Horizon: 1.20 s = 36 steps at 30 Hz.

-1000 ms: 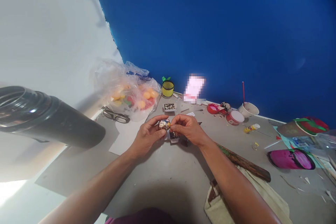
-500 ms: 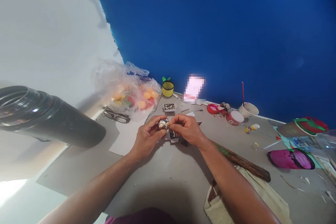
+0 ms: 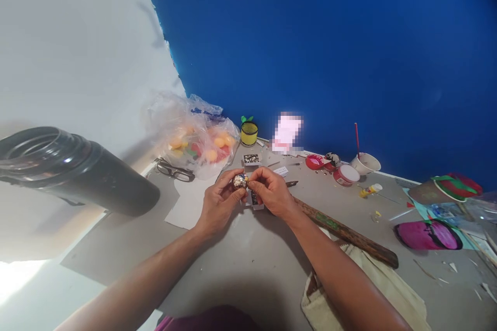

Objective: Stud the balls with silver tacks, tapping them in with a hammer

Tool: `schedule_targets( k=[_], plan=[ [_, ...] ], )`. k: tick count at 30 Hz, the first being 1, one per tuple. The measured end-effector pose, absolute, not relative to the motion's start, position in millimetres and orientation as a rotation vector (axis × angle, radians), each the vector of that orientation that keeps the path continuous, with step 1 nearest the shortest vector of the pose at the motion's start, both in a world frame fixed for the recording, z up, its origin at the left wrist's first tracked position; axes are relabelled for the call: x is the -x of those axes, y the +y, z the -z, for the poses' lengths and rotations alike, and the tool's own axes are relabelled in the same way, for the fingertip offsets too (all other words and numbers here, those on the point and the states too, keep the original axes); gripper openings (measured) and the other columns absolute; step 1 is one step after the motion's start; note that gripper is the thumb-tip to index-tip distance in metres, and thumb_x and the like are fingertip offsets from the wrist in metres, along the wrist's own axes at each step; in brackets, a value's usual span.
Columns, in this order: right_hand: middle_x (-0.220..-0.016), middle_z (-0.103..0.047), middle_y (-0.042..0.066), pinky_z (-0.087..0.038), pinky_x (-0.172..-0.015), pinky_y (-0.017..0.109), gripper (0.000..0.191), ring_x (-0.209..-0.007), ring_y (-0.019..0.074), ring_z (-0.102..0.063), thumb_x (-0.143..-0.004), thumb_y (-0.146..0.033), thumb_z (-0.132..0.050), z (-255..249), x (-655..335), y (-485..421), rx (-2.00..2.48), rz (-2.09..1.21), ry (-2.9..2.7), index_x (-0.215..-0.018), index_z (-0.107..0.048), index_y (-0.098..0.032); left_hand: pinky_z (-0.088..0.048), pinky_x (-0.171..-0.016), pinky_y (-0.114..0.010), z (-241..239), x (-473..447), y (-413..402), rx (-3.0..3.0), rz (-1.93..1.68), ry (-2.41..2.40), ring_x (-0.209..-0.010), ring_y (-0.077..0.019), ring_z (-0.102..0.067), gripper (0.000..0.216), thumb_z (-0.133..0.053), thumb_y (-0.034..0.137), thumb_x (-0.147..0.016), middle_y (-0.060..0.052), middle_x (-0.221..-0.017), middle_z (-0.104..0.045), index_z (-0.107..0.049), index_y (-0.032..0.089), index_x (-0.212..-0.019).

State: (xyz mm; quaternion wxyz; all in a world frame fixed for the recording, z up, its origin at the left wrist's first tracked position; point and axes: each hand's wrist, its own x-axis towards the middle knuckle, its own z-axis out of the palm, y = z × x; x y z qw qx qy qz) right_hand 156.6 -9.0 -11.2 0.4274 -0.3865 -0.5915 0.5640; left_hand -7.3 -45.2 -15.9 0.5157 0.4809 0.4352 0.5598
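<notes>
My left hand (image 3: pixel 219 201) is closed around a small ball (image 3: pixel 240 181) covered with shiny, silvery stud-like pieces. Fingers and thumb grip it from the left. Against the ball's right side, my right hand (image 3: pixel 272 191) makes a pinch. Whatever is between those fingertips is too small to make out. Just below and behind the hands sits a small open box (image 3: pixel 257 202) of shiny metal bits, partly covered by my fingers. A second such box (image 3: pixel 251 160) lies farther back.
A dark bottle-like cylinder (image 3: pixel 116 176) looms at left. Glasses (image 3: pixel 174 170) lie before a plastic bag (image 3: pixel 202 139). A wooden stick (image 3: pixel 349 235) and pale cloth (image 3: pixel 373 279) lie by my right forearm. Farther right are a paper cup (image 3: pixel 367 164), glue bottle (image 3: pixel 370 190) and purple container (image 3: pixel 427 235).
The view has shifted slightly. My right fingertips have closed in against the ball, which appears slightly turned in my left hand.
</notes>
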Motion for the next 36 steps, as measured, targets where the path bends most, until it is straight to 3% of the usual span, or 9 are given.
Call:
schedule_targets(
  k=[9,14,17,19,23,28,32,36],
  plan=[
    [-0.064,-0.06,-0.006,-0.038,-0.041,0.023,0.02,-0.044,0.0097,-0.047,-0.085,-0.041,-0.065,7.4,-150.3,-13.1,0.979,-1.474,-1.409,-0.084,-0.055,-0.023,-0.056,-0.065,-0.025,16.9,6.1,-45.7,-1.165,-1.399,1.032,-0.065,-0.011,-0.065,0.039,-0.078,0.021,-0.08,0.001,-0.086,-0.068,-0.072,0.019,-0.118],
    [-0.07,-0.059,-0.005,-0.039,-0.043,0.024,0.027,-0.048,0.0103,-0.047,-0.084,-0.048,-0.067,6.9,-155.0,-8.8,0.967,-1.495,-1.459,-0.09,-0.056,-0.023,-0.057,-0.069,-0.027,17.3,9.3,-41.6,-1.016,-1.325,0.904,-0.067,-0.0133,-0.067,0.046,-0.081,0.025,-0.081,0.0,-0.08,-0.07,-0.07,0.018,-0.125],
    [-0.075,-0.063,-0.002,-0.041,-0.051,0.025,0.031,-0.058,0.013,-0.053,-0.087,-0.053,-0.06,-6.1,-174.2,-3.0,1.063,-1.419,-1.663,-0.095,-0.058,-0.023,-0.057,-0.069,-0.027,14.6,12.4,-38.2,-0.845,-1.234,0.781,-0.072,-0.0144,-0.068,0.051,-0.083,0.028,-0.082,-0.005,-0.09,-0.074,-0.068,0.018,-0.13],
    [-0.077,-0.065,0.001,-0.04,-0.059,0.026,0.03,-0.068,0.0151,-0.057,-0.088,-0.051,-0.06,-17.8,-194.8,2.1,1.28,-1.201,-1.996,-0.081,-0.06,-0.022,-0.057,-0.067,-0.027,12.7,14.0,-36.6,-0.75,-1.201,0.708,-0.075,-0.0151,-0.069,0.051,-0.084,0.027,-0.081,-0.009,-0.103,-0.075,-0.068,0.018,-0.129],
    [-0.08,-0.069,0.003,-0.035,-0.061,0.028,0.033,-0.076,0.0216,-0.062,-0.065,-0.05,-0.083,-27.0,-233.8,13.1,1.984,-0.742,-2.459,-0.077,-0.066,-0.023,-0.057,-0.064,-0.025,11.1,15.2,-33.8,-0.655,-1.181,0.653,-0.075,-0.0156,-0.069,0.037,-0.081,0.023,-0.083,-0.016,-0.11,-0.075,-0.071,0.013,-0.118],
    [-0.08,-0.07,0.002,-0.036,-0.056,0.028,0.046,-0.074,0.0241,-0.064,-0.048,-0.047,-0.092,-11.4,-247.9,19.9,2.075,-0.686,-2.525,-0.083,-0.069,-0.026,-0.057,-0.062,-0.022,11.9,16.1,-30.7,-0.589,-1.173,0.637,-0.075,-0.014,-0.068,0.03,-0.076,0.019,-0.087,-0.016,-0.11,-0.075,-0.072,0.011,-0.115],
    [-0.073,-0.068,0.002,-0.036,-0.051,0.027,0.043,-0.065,0.022,-0.063,-0.044,-0.044,-0.095,-6.0,-249.1,20.6,2.061,-0.677,-2.424,-0.073,-0.069,-0.024,-0.055,-0.059,-0.021,14.4,17.2,-29.0,-0.571,-1.164,0.603,-0.071,-0.0122,-0.066,0.03,-0.074,0.018,-0.089,-0.016,-0.108,-0.075,-0.071,0.011,-0.118],
    [-0.06,-0.063,0.001,-0.033,-0.049,0.027,0.035,-0.055,0.018,-0.057,-0.053,-0.045,-0.09,-10.3,-252.5,21.1,2.037,-0.79,-2.465,-0.057,-0.063,-0.022,-0.054,-0.055,-0.021,16.9,17.7,-28.1,-0.57,-1.155,0.592,-0.066,-0.0112,-0.064,0.027,-0.074,0.022,-0.09,-0.014,-0.104,-0.074,-0.071,0.011,-0.114]
  ],
)
